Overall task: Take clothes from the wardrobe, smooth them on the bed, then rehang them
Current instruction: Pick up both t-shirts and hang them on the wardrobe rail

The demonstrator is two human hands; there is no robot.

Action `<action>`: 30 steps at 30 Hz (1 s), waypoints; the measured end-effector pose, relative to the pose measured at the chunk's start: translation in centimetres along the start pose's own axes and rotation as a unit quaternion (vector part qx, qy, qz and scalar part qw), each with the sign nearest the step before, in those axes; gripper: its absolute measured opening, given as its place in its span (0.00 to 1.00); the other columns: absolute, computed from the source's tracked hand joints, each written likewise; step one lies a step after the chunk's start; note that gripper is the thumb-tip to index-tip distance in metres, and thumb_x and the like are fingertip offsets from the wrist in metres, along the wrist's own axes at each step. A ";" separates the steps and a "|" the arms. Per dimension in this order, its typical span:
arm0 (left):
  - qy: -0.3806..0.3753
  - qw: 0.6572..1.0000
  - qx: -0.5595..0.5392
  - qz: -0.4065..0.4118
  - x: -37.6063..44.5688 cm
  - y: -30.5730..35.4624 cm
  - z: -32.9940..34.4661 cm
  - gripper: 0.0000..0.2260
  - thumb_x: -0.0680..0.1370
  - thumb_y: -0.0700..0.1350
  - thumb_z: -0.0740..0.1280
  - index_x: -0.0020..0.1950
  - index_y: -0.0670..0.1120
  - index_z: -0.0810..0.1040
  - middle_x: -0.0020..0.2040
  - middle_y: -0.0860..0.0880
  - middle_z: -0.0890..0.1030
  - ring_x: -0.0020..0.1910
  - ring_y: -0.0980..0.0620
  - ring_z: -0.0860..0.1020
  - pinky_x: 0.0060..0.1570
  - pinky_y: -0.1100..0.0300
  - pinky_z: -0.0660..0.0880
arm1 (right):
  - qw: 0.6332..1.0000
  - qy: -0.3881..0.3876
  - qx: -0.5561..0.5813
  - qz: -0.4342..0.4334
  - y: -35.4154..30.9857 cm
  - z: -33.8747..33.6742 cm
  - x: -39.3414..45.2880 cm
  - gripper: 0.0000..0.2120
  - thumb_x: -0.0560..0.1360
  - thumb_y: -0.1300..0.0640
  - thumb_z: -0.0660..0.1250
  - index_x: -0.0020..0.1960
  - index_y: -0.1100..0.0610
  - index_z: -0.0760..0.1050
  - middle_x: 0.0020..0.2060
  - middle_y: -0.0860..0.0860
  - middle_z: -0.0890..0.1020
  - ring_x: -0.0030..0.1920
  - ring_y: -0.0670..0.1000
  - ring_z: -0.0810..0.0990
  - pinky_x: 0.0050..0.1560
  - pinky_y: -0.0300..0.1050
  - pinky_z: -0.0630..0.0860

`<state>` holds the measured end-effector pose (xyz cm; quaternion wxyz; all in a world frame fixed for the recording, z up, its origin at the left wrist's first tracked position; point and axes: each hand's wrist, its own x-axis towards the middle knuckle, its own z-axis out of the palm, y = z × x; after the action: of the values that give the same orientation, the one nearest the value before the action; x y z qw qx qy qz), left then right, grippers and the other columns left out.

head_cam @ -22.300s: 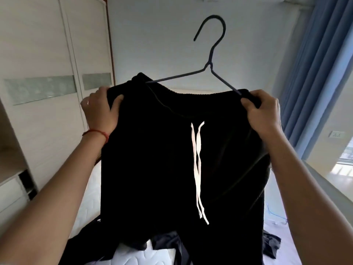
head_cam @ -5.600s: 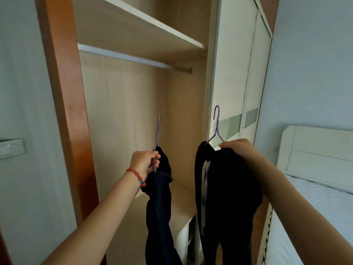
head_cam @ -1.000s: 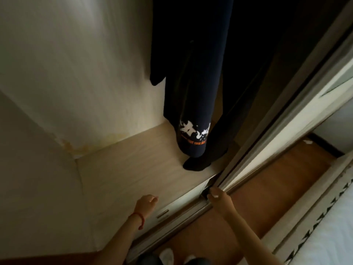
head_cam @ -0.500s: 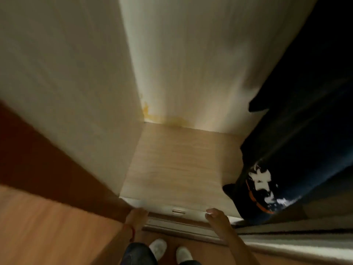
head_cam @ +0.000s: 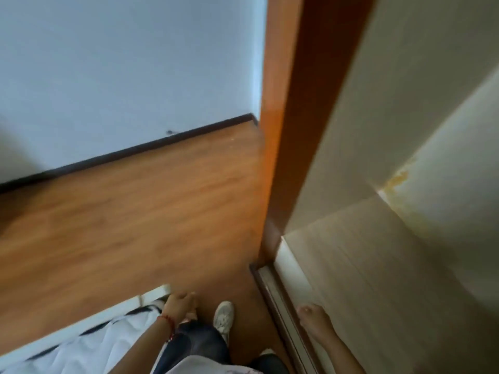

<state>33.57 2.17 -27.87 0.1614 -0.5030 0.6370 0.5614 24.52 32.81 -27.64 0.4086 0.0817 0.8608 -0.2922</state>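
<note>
Head view, looking down: my left hand [head_cam: 181, 304] hangs loosely curled, holding nothing, above the bed [head_cam: 81, 352] corner; my right hand [head_cam: 310, 318] rests relaxed at the wardrobe [head_cam: 378, 265] front edge, by the sliding track [head_cam: 272, 287]. Clothes out of sight; white shoe [head_cam: 224, 317] on wooden floor [head_cam: 121, 211]

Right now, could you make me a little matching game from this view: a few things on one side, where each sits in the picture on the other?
Things:
1. red bead bracelet
2. white sneaker
3. yellowish stain
4. dark skirting strip

Places:
A. foot of the pale wall
B. wardrobe's inner corner
C. left wrist
D. wooden floor, between the hands

Pairs: 1-C, 2-D, 3-B, 4-A
</note>
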 end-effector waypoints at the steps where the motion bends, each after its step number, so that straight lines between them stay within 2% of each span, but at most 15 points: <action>1: 0.017 0.999 -0.026 -0.008 -0.1 -0.6 -1.4 0.12 0.77 0.37 0.61 0.35 0.38 0.76 0.28 0.45 0.75 0.23 0.52 0.74 0.20 0.66 0.69 | 1.000 -0.010 0.000 -0.006 -1.3 0.5 0.7 0.13 0.77 0.55 0.57 0.35 0.52 0.73 0.37 0.54 0.77 0.42 0.52 0.76 0.41 0.43 0.70; 2: 0.032 0.998 -0.041 -0.020 0.1 -1.3 -2.9 0.11 0.77 0.37 0.61 0.36 0.38 0.77 0.29 0.45 0.75 0.26 0.50 0.74 0.23 0.64 0.70 | 1.000 -0.021 -0.002 -0.010 -2.7 1.0 1.5 0.12 0.77 0.55 0.58 0.43 0.56 0.78 0.41 0.57 0.80 0.46 0.55 0.79 0.47 0.45 0.73; 3: 0.032 0.996 -0.072 -0.035 0.5 -2.0 -4.3 0.11 0.78 0.37 0.60 0.36 0.39 0.76 0.31 0.44 0.74 0.28 0.49 0.72 0.23 0.64 0.70 | 0.999 -0.029 -0.007 -0.015 -4.1 1.6 2.3 0.13 0.77 0.55 0.58 0.50 0.60 0.79 0.46 0.59 0.81 0.49 0.57 0.79 0.51 0.47 0.74; 6: 0.025 0.987 -0.137 -0.077 1.7 -2.9 -6.9 0.11 0.78 0.36 0.59 0.35 0.41 0.70 0.31 0.44 0.71 0.29 0.49 0.69 0.19 0.68 0.67 | 0.995 -0.066 -0.050 -0.047 -8.3 3.2 4.3 0.15 0.78 0.55 0.59 0.57 0.62 0.76 0.52 0.59 0.81 0.52 0.57 0.79 0.54 0.46 0.74; 10: 0.053 0.982 -0.150 -0.098 4.8 -2.6 -9.2 0.11 0.77 0.38 0.60 0.34 0.40 0.72 0.30 0.43 0.74 0.28 0.48 0.71 0.27 0.64 0.65 | 0.991 -0.085 -0.084 -0.062 -14.2 5.2 7.2 0.16 0.78 0.55 0.58 0.56 0.67 0.75 0.54 0.62 0.80 0.52 0.59 0.79 0.56 0.52 0.74; 13: 0.058 0.977 -0.177 -0.108 7.4 -1.1 -11.4 0.10 0.77 0.38 0.60 0.37 0.39 0.74 0.33 0.42 0.75 0.30 0.47 0.70 0.31 0.60 0.64 | 0.987 -0.103 -0.101 -0.065 -18.9 6.3 9.2 0.14 0.79 0.55 0.58 0.56 0.62 0.76 0.50 0.57 0.81 0.50 0.55 0.80 0.55 0.50 0.75; 15: 0.058 0.974 -0.195 -0.103 9.1 0.4 -13.0 0.09 0.78 0.38 0.60 0.38 0.40 0.74 0.35 0.42 0.76 0.31 0.47 0.71 0.31 0.60 0.65 | 0.988 -0.102 -0.091 -0.071 -21.7 6.8 10.7 0.12 0.78 0.56 0.59 0.57 0.62 0.76 0.44 0.54 0.79 0.46 0.52 0.79 0.54 0.50 0.76; 18: 0.061 0.975 -0.198 -0.084 11.8 3.1 -15.5 0.07 0.78 0.39 0.62 0.39 0.44 0.74 0.36 0.46 0.76 0.32 0.50 0.74 0.30 0.61 0.72 | 0.990 -0.090 -0.092 -0.066 -25.8 7.5 12.8 0.12 0.78 0.58 0.59 0.55 0.63 0.76 0.43 0.56 0.80 0.42 0.52 0.79 0.50 0.49 0.76; 22: 0.078 0.967 -0.225 -0.089 15.2 6.5 -18.6 0.07 0.78 0.40 0.62 0.42 0.41 0.77 0.33 0.43 0.79 0.29 0.48 0.73 0.27 0.63 0.67 | 0.987 -0.108 -0.106 -0.058 -31.2 8.0 15.8 0.10 0.78 0.59 0.58 0.55 0.62 0.75 0.38 0.51 0.78 0.36 0.48 0.76 0.32 0.36 0.70; 24: 0.090 0.959 -0.251 -0.091 16.7 7.8 -20.0 0.07 0.77 0.40 0.62 0.46 0.38 0.77 0.33 0.43 0.78 0.28 0.49 0.72 0.25 0.64 0.65 | 0.984 -0.115 -0.117 -0.066 -34.1 8.3 18.0 0.10 0.78 0.60 0.58 0.55 0.62 0.75 0.38 0.51 0.78 0.34 0.47 0.75 0.28 0.32 0.69; 27: 0.124 0.945 -0.283 -0.107 18.6 9.1 -21.6 0.06 0.78 0.41 0.62 0.48 0.39 0.77 0.34 0.44 0.79 0.25 0.51 0.73 0.22 0.66 0.66 | 0.977 -0.139 -0.141 -0.077 -39.1 9.3 21.8 0.11 0.78 0.59 0.59 0.56 0.62 0.75 0.39 0.52 0.79 0.34 0.48 0.76 0.29 0.33 0.70; 30: 0.163 0.922 -0.323 -0.135 19.2 9.9 -23.1 0.06 0.78 0.41 0.61 0.44 0.42 0.75 0.34 0.46 0.77 0.22 0.56 0.75 0.21 0.67 0.69 | 0.963 -0.158 -0.190 -0.107 -44.5 10.6 24.8 0.12 0.78 0.58 0.58 0.57 0.62 0.74 0.41 0.53 0.78 0.34 0.49 0.77 0.32 0.37 0.70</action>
<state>25.20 -28.28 -29.87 -0.0423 -0.6935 0.3646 0.6200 -1.59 -11.96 -32.06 0.5141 -0.1368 0.8286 -0.1747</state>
